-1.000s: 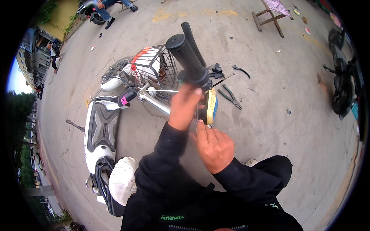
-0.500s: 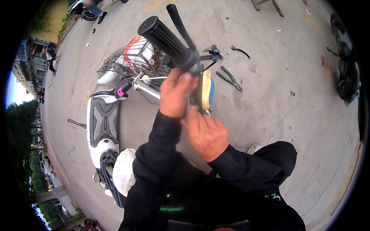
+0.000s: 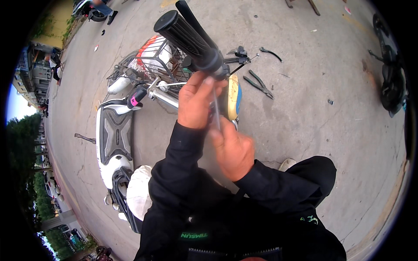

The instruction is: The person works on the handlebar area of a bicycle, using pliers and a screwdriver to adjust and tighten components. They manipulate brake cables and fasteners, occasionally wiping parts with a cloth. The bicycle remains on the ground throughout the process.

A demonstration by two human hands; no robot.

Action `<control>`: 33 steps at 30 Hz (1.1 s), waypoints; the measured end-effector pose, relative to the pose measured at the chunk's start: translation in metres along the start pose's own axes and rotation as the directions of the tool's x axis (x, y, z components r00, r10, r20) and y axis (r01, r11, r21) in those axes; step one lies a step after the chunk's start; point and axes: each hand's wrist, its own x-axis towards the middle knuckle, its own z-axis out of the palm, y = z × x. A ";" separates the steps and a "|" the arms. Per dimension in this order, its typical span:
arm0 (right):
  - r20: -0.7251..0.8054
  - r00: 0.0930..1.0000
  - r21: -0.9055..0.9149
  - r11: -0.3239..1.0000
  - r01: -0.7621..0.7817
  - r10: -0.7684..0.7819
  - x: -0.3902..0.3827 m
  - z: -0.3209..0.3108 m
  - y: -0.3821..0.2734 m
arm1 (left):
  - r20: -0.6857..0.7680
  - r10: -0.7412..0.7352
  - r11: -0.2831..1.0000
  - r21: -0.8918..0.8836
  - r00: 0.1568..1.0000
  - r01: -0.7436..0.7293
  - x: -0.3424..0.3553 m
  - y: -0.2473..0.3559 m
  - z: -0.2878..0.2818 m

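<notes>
A black ribbed handlebar grip [image 3: 185, 39] rises at top centre, with a black brake lever [image 3: 198, 24] beside it. My left hand [image 3: 191, 106] is closed just below the grip, thumb and fingers pinched at the lever's dark clamp [image 3: 224, 71]. A thin, shiny, straight rod [image 3: 217, 104], like a tool's shaft, runs from those fingertips down to my right hand [image 3: 235, 152]. The right fingers are wrapped round its lower end; any handle is hidden in the palm. Behind the right fingers, a yellow, white and blue rounded part [image 3: 234, 98] shows.
Green-handled pliers [image 3: 260, 85], a black curved piece [image 3: 271, 54] and dark metal parts [image 3: 239, 53] lie on the concrete ahead. A wire basket [image 3: 159, 58] holds a bag behind the handlebar. A white scooter [image 3: 101, 135] is at left; a dark scooter [image 3: 391, 78] stands far right.
My right hand has turned, its fingers now curled tighter round the rod, whose shaft shows more plainly. The left hand stays pinched below the grip. The view has shifted slightly.
</notes>
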 end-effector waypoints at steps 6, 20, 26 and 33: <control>0.351 0.835 0.791 0.342 -0.506 0.424 -0.005 0.008 -0.007 | 0.091 -0.037 0.997 0.072 0.995 0.031 0.000 0.009 -0.004; 0.599 0.689 0.732 0.070 -0.678 0.408 0.005 -0.008 -0.007 | 0.084 -0.097 0.992 0.095 0.992 0.089 0.000 0.016 -0.007; 0.677 0.695 0.730 -0.103 -0.676 0.241 0.005 -0.005 0.013 | 0.089 -0.068 0.993 0.107 0.994 0.058 0.001 0.013 -0.005; 0.030 0.990 -0.092 0.986 0.137 -0.135 -0.003 -0.017 0.004 | 0.087 -0.039 0.998 0.043 0.995 0.035 -0.004 0.012 -0.002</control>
